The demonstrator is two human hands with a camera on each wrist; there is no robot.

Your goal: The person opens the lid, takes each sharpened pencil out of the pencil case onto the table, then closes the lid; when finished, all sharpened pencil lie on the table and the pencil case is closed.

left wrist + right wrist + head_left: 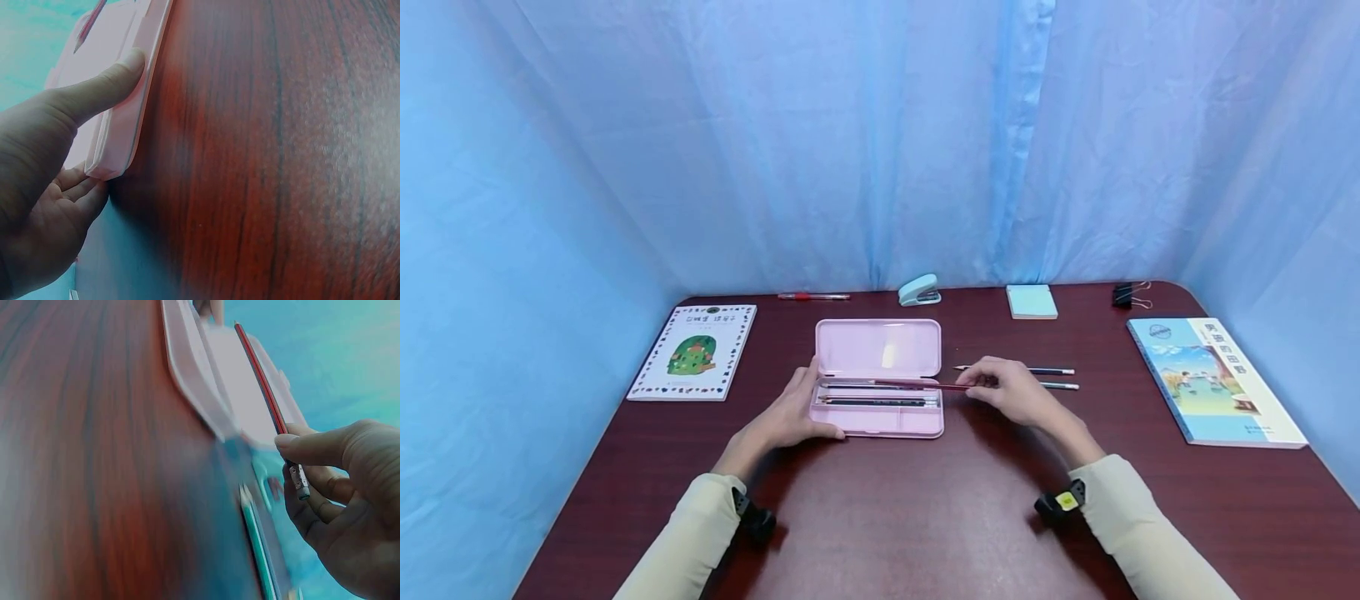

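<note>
A pink pencil case (pixel 877 348) lies with its lid raised at the back. My left hand (pixel 790 415) holds its left end, thumb at the front wall and fingers along the side; the left wrist view shows the thumb (pixel 109 90) against the case's wall. Between the thumb and fingers of my right hand (pixel 1017 393) is a red pencil (pixel 264 387), pinched near its eraser end. It lies level above the right part of the case, tip pointing left. Dark pencils (pixel 880 402) rest inside the tray. Beside the right hand, a dark pencil (pixel 1054 371) and a pale green pencil (pixel 1062 386) lie on the table.
Along the back are a red pen (pixel 814 297), a mint stapler (pixel 919 290), a sticky-note pad (pixel 1032 302) and a black binder clip (pixel 1123 295). A white picture book (pixel 694 353) lies left, a thicker book (pixel 1213 381) right. Blue curtains (pixel 820 150) enclose the dark red table (pixel 910 517).
</note>
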